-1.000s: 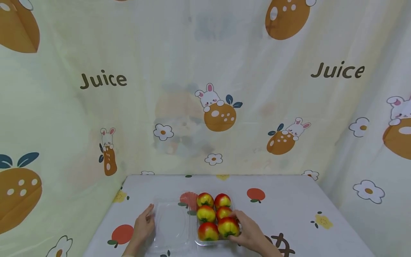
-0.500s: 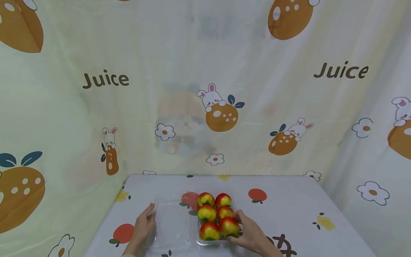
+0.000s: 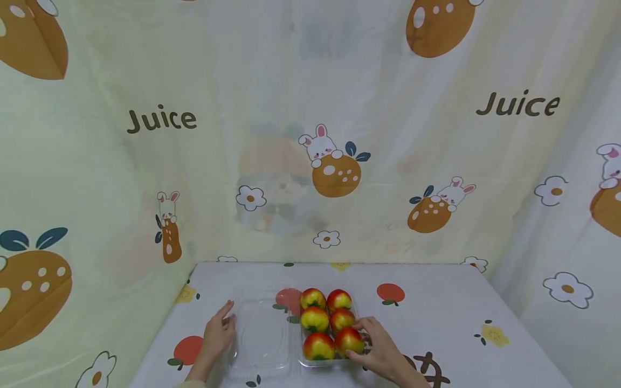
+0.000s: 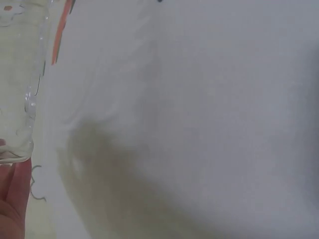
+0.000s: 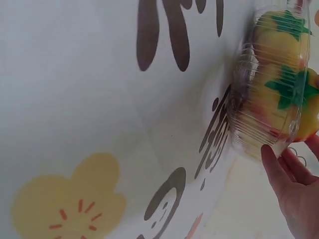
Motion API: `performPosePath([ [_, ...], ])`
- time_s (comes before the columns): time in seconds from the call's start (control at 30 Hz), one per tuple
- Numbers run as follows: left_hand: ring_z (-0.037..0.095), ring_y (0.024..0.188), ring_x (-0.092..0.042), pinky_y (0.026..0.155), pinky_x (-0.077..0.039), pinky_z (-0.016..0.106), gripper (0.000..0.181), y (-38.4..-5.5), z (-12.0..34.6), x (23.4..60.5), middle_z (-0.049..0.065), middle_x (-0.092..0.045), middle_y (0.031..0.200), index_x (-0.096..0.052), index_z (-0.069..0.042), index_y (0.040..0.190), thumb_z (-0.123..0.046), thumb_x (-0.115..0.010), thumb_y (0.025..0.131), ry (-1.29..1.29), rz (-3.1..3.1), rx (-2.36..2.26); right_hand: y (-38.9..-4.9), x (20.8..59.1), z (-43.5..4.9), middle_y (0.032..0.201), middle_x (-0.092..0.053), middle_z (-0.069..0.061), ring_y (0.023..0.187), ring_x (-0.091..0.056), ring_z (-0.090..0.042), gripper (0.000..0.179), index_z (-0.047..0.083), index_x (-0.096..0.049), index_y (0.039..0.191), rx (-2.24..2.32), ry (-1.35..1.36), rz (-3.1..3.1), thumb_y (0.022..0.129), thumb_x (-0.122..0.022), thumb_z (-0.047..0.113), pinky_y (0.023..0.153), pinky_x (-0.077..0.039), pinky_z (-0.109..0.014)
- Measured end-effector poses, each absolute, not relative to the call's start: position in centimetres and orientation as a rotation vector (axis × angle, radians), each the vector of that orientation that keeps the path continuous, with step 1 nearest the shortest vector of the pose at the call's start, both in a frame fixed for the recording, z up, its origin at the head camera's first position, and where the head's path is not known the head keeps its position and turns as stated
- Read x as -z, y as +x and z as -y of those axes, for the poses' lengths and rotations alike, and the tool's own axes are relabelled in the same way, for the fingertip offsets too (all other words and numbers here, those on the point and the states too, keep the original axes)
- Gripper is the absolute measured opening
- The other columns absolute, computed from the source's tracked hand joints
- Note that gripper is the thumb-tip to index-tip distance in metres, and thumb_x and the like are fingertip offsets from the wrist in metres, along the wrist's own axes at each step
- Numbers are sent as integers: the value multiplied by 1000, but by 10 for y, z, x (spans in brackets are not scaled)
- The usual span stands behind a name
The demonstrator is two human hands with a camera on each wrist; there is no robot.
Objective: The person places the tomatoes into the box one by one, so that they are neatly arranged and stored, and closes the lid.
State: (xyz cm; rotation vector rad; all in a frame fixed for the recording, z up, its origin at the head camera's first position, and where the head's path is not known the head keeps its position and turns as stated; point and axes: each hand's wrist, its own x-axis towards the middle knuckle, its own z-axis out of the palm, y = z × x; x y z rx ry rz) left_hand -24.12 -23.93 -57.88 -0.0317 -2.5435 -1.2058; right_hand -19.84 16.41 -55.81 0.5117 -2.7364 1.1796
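Note:
Red-and-yellow fruits with green leafy caps fill a clear plastic clamshell box (image 3: 327, 364) in two columns. My right hand (image 3: 383, 350) is at the near right fruit (image 3: 349, 341), fingers spread along its right side and the thumb at its lower edge. The right wrist view shows a fingertip beside the box's outer wall and two fruits with green caps (image 5: 290, 89) inside. The clear lid (image 3: 262, 337) lies folded back to the left. My left hand (image 3: 218, 335) is at its left edge with fingers extended; the left wrist view shows fingers at the lid's corner (image 4: 22, 154).
A white tablecloth (image 3: 436, 312) printed with fruit and dark lettering covers the table. Behind and on both sides hangs a pale curtain (image 3: 281, 97) with rabbits, oranges and "Juice" lettering.
The near right fruit has settled lower into the box, and my right fingers have spread from around it. My left hand stays at the lid. The view has shifted slightly.

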Motion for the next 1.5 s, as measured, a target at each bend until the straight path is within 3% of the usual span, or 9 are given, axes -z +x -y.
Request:
performPosePath([
  [0.27, 45, 102, -66, 84, -58, 49, 41, -240, 241, 571, 34, -57, 128, -56, 10, 131, 6, -58, 91, -97, 2480, 1236, -191, 552, -167, 122, -56, -7, 109, -57, -32, 59, 13, -62, 122, -1249, 342, 2668, 77, -81, 46, 76, -61, -41],
  [0.37, 44, 101, -67, 85, -58, 49, 40, -240, 242, 568, 33, -61, 123, -56, 10, 131, 7, -57, 91, -130, 2479, 1229, -193, 548, -168, 124, -56, -9, 111, -56, -33, 52, 13, -61, 124, -1335, 275, 2658, 84, -75, 43, 80, -60, -45],
  [0.6, 43, 102, -67, 86, -57, 51, 40, -239, 244, 565, 31, -63, 121, -57, 8, 130, 7, -57, 90, -111, 2486, 1224, -195, 549, -171, 125, -58, -13, 107, -63, -28, 36, 11, -61, 125, -1494, 136, 2631, 95, -64, 31, 81, -59, -40],
  [0.87, 44, 107, -64, 87, -56, 53, 43, -239, 241, 555, 30, -60, 127, -55, 7, 134, 4, -56, 90, -79, 2514, 1221, -197, 556, -175, 120, -63, -12, 92, -66, -20, 33, 1, -62, 122, -1612, 87, 2636, 97, -62, 23, 79, -60, -37],
  [1.17, 43, 111, -63, 93, -53, 53, 46, -240, 237, 543, 28, -60, 129, -51, 6, 137, 3, -56, 91, -79, 2496, 1226, -198, 561, -177, 117, -65, -14, 87, -62, -19, 29, 0, -64, 119, -1624, 46, 2649, 96, -63, 17, 70, -54, -27],
  [1.5, 42, 116, -60, 96, -52, 55, 45, -237, 230, 521, 26, -58, 133, -50, 4, 139, -4, -53, 95, -49, 2499, 1278, -199, 565, -177, 105, -63, -7, 80, -59, -17, 26, 2, -65, 117, -1649, 4, 2657, 95, -63, 16, 65, -53, -26],
])
